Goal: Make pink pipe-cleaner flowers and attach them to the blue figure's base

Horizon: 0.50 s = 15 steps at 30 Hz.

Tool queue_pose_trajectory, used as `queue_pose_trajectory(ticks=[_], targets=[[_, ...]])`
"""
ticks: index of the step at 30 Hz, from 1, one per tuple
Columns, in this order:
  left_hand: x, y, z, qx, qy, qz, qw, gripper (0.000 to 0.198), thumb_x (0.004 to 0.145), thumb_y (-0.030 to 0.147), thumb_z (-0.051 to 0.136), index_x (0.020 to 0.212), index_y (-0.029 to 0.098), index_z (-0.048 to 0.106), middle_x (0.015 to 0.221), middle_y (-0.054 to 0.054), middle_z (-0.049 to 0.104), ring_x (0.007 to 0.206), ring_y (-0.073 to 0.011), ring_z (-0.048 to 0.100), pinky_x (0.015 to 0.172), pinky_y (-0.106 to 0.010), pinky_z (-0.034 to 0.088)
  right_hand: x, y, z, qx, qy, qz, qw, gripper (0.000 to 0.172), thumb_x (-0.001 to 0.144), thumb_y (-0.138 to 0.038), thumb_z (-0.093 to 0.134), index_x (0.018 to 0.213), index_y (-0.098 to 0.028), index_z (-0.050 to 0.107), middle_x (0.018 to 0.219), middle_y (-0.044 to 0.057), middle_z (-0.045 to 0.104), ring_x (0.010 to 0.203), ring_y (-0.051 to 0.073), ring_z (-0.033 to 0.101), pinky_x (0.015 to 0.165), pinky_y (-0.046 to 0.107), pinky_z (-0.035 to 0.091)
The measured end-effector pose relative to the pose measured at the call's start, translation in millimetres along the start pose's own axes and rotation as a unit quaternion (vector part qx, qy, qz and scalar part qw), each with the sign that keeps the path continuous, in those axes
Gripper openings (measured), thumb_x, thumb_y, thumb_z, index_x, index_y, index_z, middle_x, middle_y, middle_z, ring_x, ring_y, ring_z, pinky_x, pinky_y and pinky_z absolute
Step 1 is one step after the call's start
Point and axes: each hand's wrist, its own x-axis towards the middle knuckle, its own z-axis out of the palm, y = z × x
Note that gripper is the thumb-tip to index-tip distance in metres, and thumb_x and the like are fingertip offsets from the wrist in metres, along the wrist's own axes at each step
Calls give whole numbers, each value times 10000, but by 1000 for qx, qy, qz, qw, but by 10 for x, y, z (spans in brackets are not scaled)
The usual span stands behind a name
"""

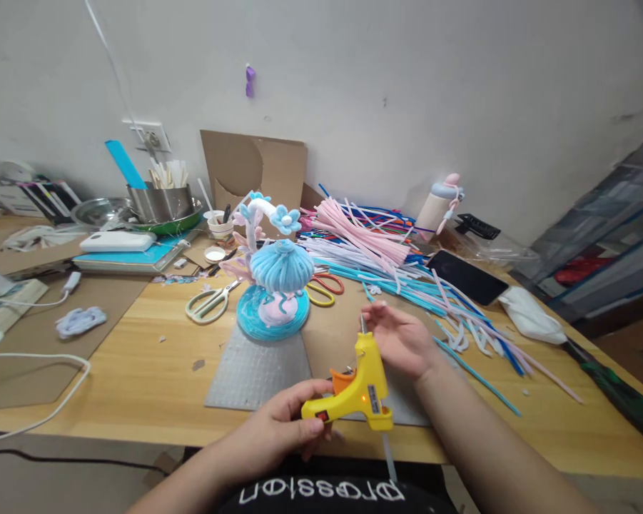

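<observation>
My left hand (292, 417) is wrapped round the handle of a yellow hot glue gun (372, 364), with its nozzle pointing up and away. A small light on the gun glows orange, and a glue stick (389, 457) sticks out of its back end. My right hand (401, 339) is beside the nozzle, fingers curled, pinching what looks like a short light blue pipe cleaner (367, 291). Ahead of the hands stands a pipe cleaner lamp-like figure (281, 268) with a blue pleated shade, a round blue and pink base and a blue flower on top.
A grey mat (257, 375) lies under the work. Cream-handled scissors (211, 305) are left of the figure; orange-and-yellow-handled scissors (329, 289) are right of it. Piled pipe cleaners (364, 235), a phone (468, 276) and a bottle (437, 207) lie farther back. A white cable (80, 385) loops at left.
</observation>
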Motion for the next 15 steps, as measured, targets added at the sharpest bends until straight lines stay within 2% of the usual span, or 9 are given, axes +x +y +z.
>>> queue_pose_trajectory(ticks=[2, 4, 6, 7, 9, 10, 12, 14, 15], targets=[[-90, -94, -62, -2, 28, -4, 1000, 588, 742, 450, 689, 1243, 204, 502, 775, -11, 578, 579, -79, 461, 520, -220, 332, 76, -61, -124, -32, 58, -48, 997, 139, 715, -307, 671, 696, -206, 578, 700, -10, 594, 625, 119, 549, 600, 256, 466], [-251, -252, -129, -12, 85, 1, 996, 640, 701, 486, 715, 1236, 209, 499, 758, -16, 586, 574, -93, 486, 506, -224, 339, 117, -99, -239, -65, 104, -82, 989, 211, 653, -311, 746, 658, -195, 569, 593, -34, 537, 529, 91, 475, 494, 210, 394], [-470, -421, -179, -13, 202, 38, 979, 678, 684, 524, 714, 1243, 219, 481, 736, -17, 599, 513, -90, 484, 486, -235, 344, 117, -110, -317, -96, 134, -111, 980, 288, 612, -331, 783, 605, -183, 536, 533, -46, 487, 483, 76, 423, 447, 195, 339], [-589, -482, -199, -13, 276, 63, 959, 678, 696, 529, 700, 1257, 231, 462, 742, -18, 603, 493, -89, 477, 481, -243, 355, 105, -108, -337, -107, 142, -124, 976, 324, 614, -361, 778, 582, -181, 510, 528, -47, 473, 474, 71, 414, 439, 195, 328], [-808, -507, -251, -6, 438, 121, 891, 623, 740, 490, 678, 1262, 255, 432, 794, -20, 612, 513, -90, 486, 505, -248, 393, 66, -97, -344, -122, 153, -147, 970, 339, 631, -412, 741, 594, -184, 492, 562, -47, 471, 473, 67, 422, 437, 196, 328], [-896, -463, -297, -2, 495, 144, 857, 615, 735, 475, 686, 1251, 268, 423, 809, -12, 609, 503, -84, 480, 494, -239, 396, 44, -91, -334, -127, 158, -157, 967, 310, 624, -401, 733, 638, -189, 508, 598, -48, 486, 480, 65, 435, 441, 195, 334], [-1011, -276, -459, 15, 566, 167, 807, 575, 714, 452, 706, 1188, 285, 427, 817, 16, 595, 475, -70, 467, 449, -211, 373, 2, -82, -295, -137, 165, -171, 962, 301, 576, -311, 738, 780, -208, 542, 694, -52, 528, 505, 65, 469, 454, 194, 352], [-1048, -16, -721, 41, 624, 189, 757, 490, 703, 424, 707, 1083, 253, 450, 759, 41, 570, 438, -60, 440, 401, -187, 328, -34, -76, -245, -150, 158, -166, 962, 392, 537, -228, 725, 881, -228, 537, 772, -49, 559, 530, 70, 496, 473, 199, 373], [-1044, 115, -880, 52, 641, 190, 742, 427, 723, 399, 686, 1044, 236, 458, 735, 44, 561, 436, -58, 433, 393, -179, 308, -49, -73, -221, -159, 150, -160, 963, 401, 536, -222, 716, 891, -229, 530, 788, -44, 567, 537, 74, 502, 481, 204, 381]])
